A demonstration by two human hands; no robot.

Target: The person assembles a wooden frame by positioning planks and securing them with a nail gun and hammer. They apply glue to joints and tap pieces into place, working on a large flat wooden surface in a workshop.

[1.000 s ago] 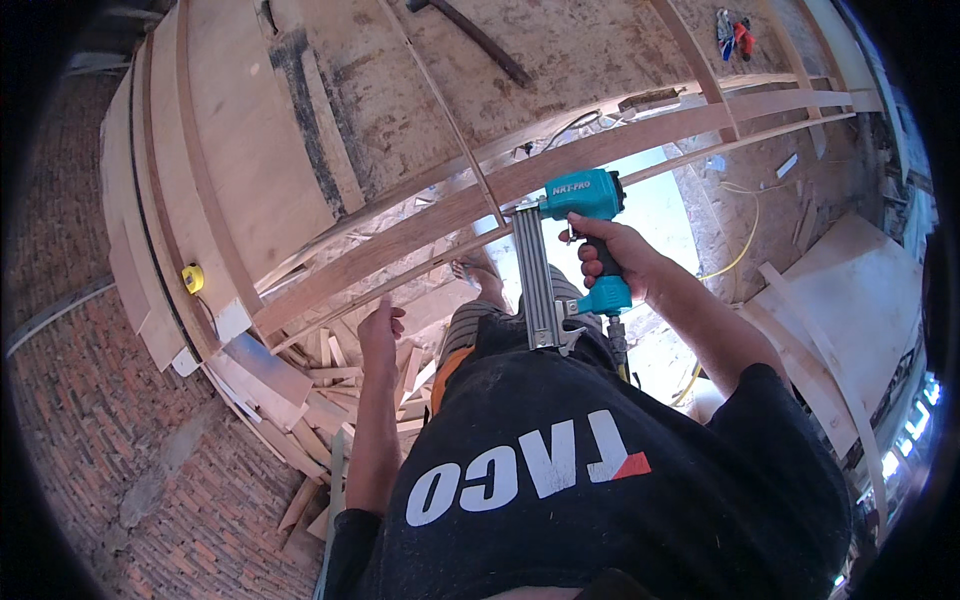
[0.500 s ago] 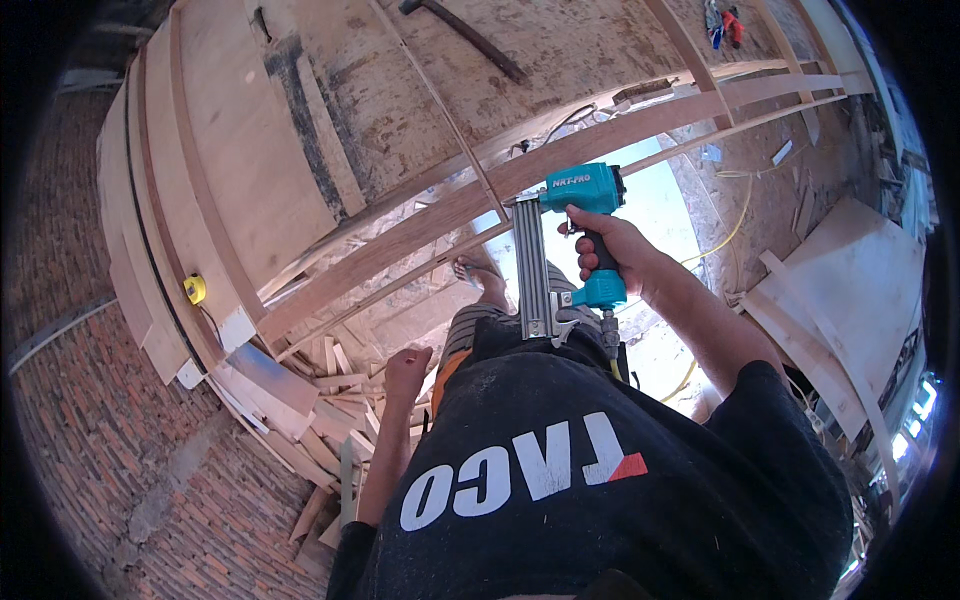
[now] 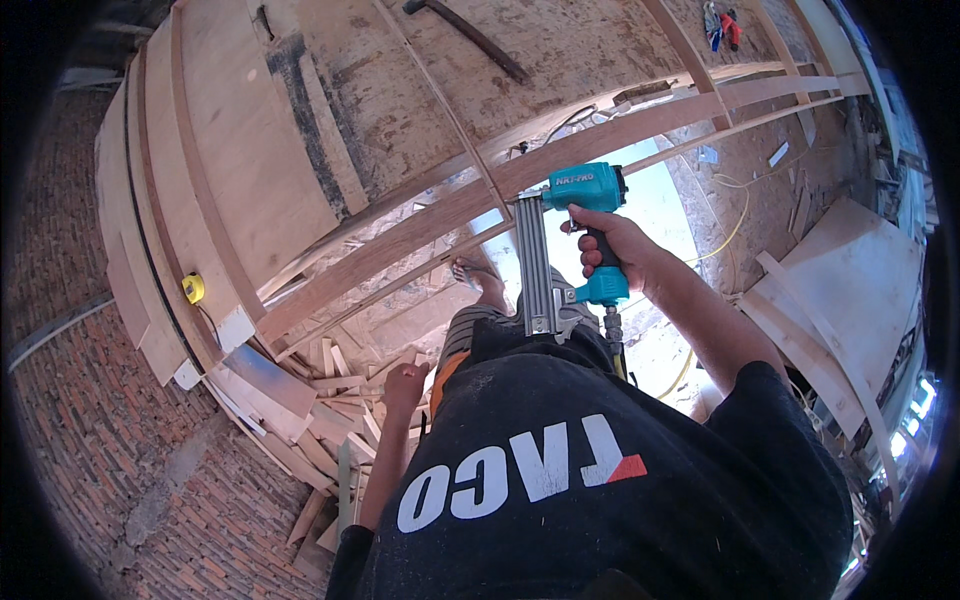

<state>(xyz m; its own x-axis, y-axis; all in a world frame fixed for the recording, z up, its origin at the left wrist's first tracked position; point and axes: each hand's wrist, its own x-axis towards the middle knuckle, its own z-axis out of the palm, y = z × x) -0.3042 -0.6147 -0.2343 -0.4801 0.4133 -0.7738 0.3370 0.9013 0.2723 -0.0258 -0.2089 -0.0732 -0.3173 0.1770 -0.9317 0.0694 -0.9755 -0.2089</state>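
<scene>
My right hand [image 3: 628, 250] is wrapped round the black grip of a teal pneumatic nail gun [image 3: 586, 188], its index finger by the trigger. The gun's silver magazine [image 3: 537, 265] points down toward my body. Its nose is against or very near the end of a thin wooden strip [image 3: 455, 125], where that strip meets a long wooden rail [image 3: 390, 238]. An air hose hangs from the bottom of the grip. Beside my left hip, my left hand [image 3: 405, 385] is curled closed; whatever it may hold is hidden.
A hammer [image 3: 468, 38] and red-and-blue-handled tools [image 3: 720, 28] lie on the worn workbench [image 3: 420, 90]. A yellow tape measure [image 3: 194, 289] rests on the left panel. Wood offcuts [image 3: 335, 450] are piled at lower left. A yellow hose [image 3: 735, 225] and plywood sheets [image 3: 835, 290] lie to the right.
My left hand has shifted slightly downward and turned, its fingers still curled. The nail gun and my right hand have barely moved.
</scene>
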